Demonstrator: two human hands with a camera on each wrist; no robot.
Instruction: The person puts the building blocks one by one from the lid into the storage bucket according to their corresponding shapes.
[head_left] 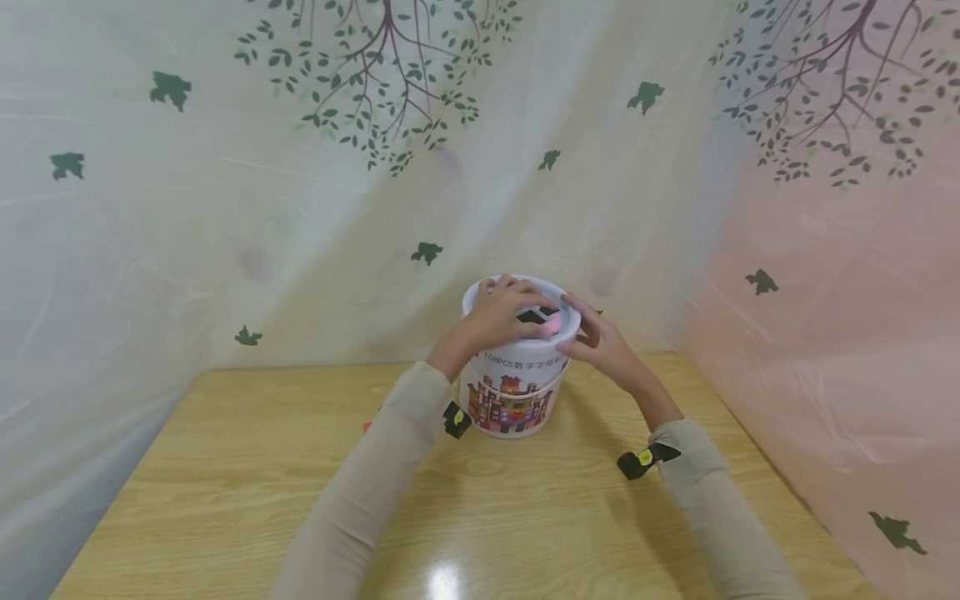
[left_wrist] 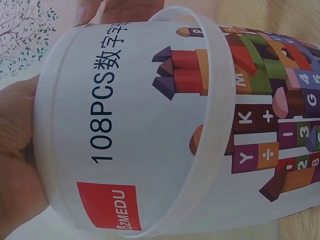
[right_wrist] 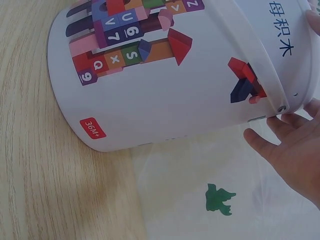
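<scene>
Head view: the white bucket (head_left: 517, 375) stands upright on the table (head_left: 285, 450). Your left grip (head_left: 498, 321) is spread across its lid (head_left: 546, 290); your right grip (head_left: 606, 350) is spread around the right rim. Left wrist view: the bucket's handle (left_wrist: 222, 100) crosses its printed wall, beyond your left grip. Right wrist view: your right fingers lie beside the handle's pivot.

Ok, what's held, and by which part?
The bucket, by the right edge of its lid, in the right hand; the left hand rests across the top.
</scene>
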